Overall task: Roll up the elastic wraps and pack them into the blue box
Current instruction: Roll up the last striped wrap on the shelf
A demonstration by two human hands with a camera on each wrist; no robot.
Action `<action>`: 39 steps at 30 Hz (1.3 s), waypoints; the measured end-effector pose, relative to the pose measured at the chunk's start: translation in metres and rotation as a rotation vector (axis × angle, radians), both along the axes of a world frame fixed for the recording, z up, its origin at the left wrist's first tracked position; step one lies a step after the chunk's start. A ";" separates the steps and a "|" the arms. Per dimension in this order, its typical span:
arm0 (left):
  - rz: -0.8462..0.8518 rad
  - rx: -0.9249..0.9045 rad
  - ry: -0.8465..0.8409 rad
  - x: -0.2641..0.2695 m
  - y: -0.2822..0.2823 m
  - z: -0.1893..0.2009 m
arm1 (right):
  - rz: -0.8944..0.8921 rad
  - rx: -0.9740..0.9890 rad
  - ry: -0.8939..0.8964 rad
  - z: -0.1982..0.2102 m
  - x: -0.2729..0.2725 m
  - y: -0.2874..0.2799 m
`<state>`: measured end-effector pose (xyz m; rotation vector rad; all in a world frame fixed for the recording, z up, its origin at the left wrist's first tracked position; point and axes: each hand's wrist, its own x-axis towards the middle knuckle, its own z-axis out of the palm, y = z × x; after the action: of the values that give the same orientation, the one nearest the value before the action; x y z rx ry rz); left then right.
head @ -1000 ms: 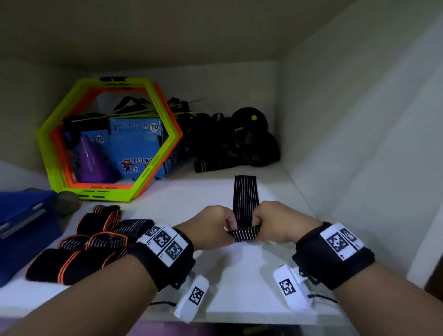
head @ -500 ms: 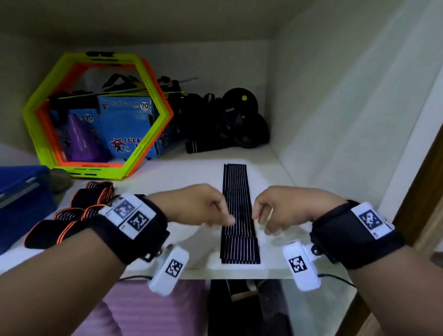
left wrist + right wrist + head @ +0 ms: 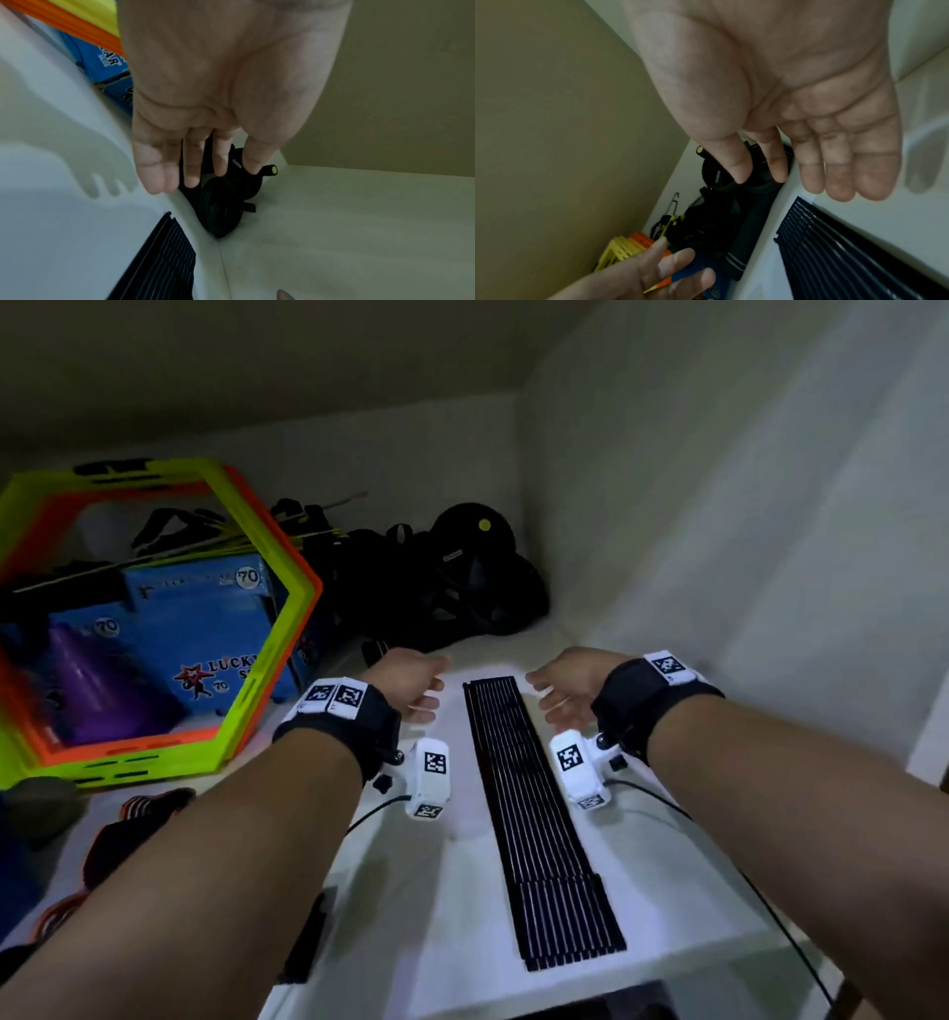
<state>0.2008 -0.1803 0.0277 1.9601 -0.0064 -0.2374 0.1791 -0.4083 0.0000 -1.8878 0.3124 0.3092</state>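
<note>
A long black ribbed elastic wrap lies flat and unrolled on the white shelf, running from the front edge towards the back. My left hand hovers left of its far end with fingers straight, holding nothing. My right hand hovers right of the far end, palm inward, also empty. The wrist views show both palms open, left hand and right hand, above the wrap's far end. Several rolled black-and-orange wraps lie at the left. The blue box is out of view.
A green-and-orange hexagon frame leans at the back left before blue cartons and a purple cone. Black gear is piled in the back corner. The white side wall stands close on the right.
Both hands have let go of the wrap's near end and moved forward along it to its far end, fingers spreading open. The wrap now lies stretched flat.
</note>
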 end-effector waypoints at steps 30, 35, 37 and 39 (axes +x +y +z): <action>0.061 0.005 0.270 0.040 -0.008 -0.040 | 0.137 -0.200 0.143 -0.004 0.024 0.018; 0.060 -0.018 0.252 0.007 -0.016 -0.040 | 0.174 -0.181 0.132 -0.011 0.004 0.024; 0.075 0.000 0.234 -0.004 -0.016 -0.041 | 0.187 -0.224 0.081 -0.002 -0.018 0.028; 0.075 0.045 0.231 -0.016 -0.016 -0.041 | 0.211 -0.358 0.014 0.002 -0.035 0.027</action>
<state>0.1844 -0.1961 -0.0136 1.9629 0.2241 -0.4154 0.1442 -0.3810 0.0017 -2.2783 0.1856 0.4312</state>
